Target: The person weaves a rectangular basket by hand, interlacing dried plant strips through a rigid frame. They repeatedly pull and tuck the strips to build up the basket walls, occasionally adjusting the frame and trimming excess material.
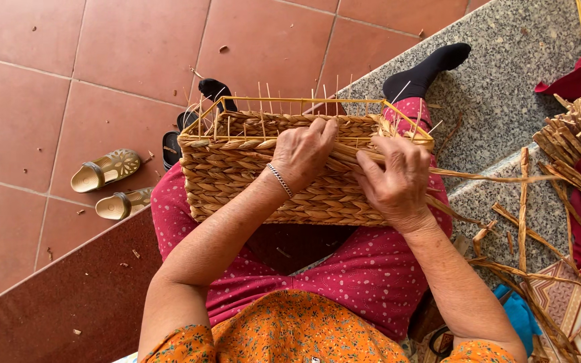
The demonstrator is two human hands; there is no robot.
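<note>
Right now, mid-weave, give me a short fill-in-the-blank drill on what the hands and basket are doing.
1. The woven basket rests on the person's ____.
2. The right hand pinches a dried fibre strand that trails off to the person's ____ side.
3. The left hand wears a ____ at the wrist.
4. Two sandals lie on the ____ floor tiles.

Missing words: lap; right; bracelet; red

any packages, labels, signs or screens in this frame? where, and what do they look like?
None in view. Only a half-woven straw basket on the lap with both hands on it, loose straw strands at right, and a pair of sandals on the tile floor.
</note>
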